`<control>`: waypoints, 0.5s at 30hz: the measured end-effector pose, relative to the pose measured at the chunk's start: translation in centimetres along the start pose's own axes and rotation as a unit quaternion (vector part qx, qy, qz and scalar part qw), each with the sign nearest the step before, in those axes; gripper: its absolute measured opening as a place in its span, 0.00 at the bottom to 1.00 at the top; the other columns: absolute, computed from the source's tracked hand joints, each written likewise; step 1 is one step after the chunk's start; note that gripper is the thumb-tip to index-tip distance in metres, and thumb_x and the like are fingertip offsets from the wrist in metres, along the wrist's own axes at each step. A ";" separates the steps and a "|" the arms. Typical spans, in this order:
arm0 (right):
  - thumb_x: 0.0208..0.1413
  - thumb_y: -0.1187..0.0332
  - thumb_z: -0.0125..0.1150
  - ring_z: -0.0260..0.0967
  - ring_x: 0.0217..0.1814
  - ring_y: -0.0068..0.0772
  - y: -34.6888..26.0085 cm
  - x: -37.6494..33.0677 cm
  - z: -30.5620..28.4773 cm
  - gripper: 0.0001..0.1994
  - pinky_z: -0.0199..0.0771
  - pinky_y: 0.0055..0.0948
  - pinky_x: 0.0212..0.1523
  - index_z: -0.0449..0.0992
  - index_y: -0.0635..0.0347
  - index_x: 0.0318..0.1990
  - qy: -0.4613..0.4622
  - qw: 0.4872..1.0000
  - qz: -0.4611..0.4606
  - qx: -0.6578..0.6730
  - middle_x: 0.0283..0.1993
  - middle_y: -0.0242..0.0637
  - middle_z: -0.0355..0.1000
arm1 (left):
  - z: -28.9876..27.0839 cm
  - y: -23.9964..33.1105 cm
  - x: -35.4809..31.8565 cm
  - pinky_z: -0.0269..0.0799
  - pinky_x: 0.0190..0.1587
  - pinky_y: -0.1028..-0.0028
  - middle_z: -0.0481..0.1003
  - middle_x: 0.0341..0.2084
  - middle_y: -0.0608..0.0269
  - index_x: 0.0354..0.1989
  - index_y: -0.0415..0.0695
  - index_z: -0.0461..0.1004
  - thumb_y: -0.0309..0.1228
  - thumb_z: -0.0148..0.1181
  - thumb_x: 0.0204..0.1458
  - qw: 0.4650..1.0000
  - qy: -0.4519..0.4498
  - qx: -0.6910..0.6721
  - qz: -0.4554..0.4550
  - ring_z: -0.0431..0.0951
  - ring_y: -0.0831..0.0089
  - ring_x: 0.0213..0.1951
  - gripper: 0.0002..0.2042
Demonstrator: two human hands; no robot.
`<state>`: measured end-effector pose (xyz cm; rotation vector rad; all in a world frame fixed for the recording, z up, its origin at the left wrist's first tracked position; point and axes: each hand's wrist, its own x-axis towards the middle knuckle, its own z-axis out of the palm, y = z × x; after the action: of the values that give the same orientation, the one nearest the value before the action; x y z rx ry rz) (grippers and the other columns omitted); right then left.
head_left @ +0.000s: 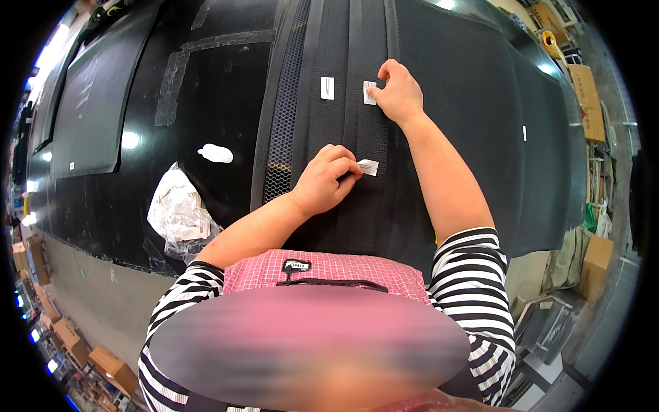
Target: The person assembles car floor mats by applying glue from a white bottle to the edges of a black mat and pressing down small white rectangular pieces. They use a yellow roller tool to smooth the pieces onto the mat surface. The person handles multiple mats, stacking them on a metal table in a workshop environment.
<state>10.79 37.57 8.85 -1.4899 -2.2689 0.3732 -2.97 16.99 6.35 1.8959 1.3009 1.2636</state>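
The left hand (324,180) pinches a slim white label (369,167), rectangular, dark print, right at its fingertips! Up at the right hand (401,96), fingers curled, the thumb touches a second label (368,94); can't tell if it's gripped. Left of that hand, a third label (327,88): three on the black ribbed material (331,130). Left of the left hand: one white bottle (217,153), one clear bag (180,206).

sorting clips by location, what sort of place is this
Probably a workshop or factory floor: a wide black work table bears dark sheet material with small white labels, and cardboard boxes show on both sides.
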 end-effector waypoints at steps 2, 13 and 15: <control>0.50 0.63 0.71 0.75 0.40 0.40 -0.5 -0.6 -0.2 0.07 0.75 0.39 0.42 0.82 0.54 0.32 -0.002 0.998 -0.048 -0.031 0.38 0.34 0.73 | 0.1 -0.1 -0.1 0.71 0.44 0.67 0.75 0.35 0.61 0.32 0.42 0.77 0.18 0.66 0.44 1.000 0.001 0.001 -0.002 0.74 0.61 0.40 0.08; 0.55 0.70 0.64 0.76 0.38 0.39 -2.6 -5.8 -7.1 0.04 0.75 0.35 0.40 0.84 0.55 0.36 0.053 0.992 -0.011 0.117 0.36 0.36 0.73 | -0.3 0.6 0.0 0.72 0.42 0.73 0.74 0.36 0.62 0.38 0.40 0.79 0.17 0.63 0.51 0.987 0.043 -0.137 -0.075 0.75 0.70 0.40 0.07; 0.56 0.72 0.63 0.74 0.34 0.32 -3.0 -9.5 -8.9 0.04 0.73 0.30 0.37 0.83 0.58 0.36 0.028 0.982 0.010 0.189 0.33 0.34 0.75 | -0.5 1.5 0.0 0.71 0.43 0.78 0.73 0.39 0.63 0.41 0.39 0.80 0.17 0.59 0.56 0.965 0.053 -0.217 -0.137 0.75 0.76 0.41 0.08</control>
<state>15.82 27.72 16.27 -1.3081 -2.0010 0.7147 -2.80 16.30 7.81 1.3125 1.1703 1.3797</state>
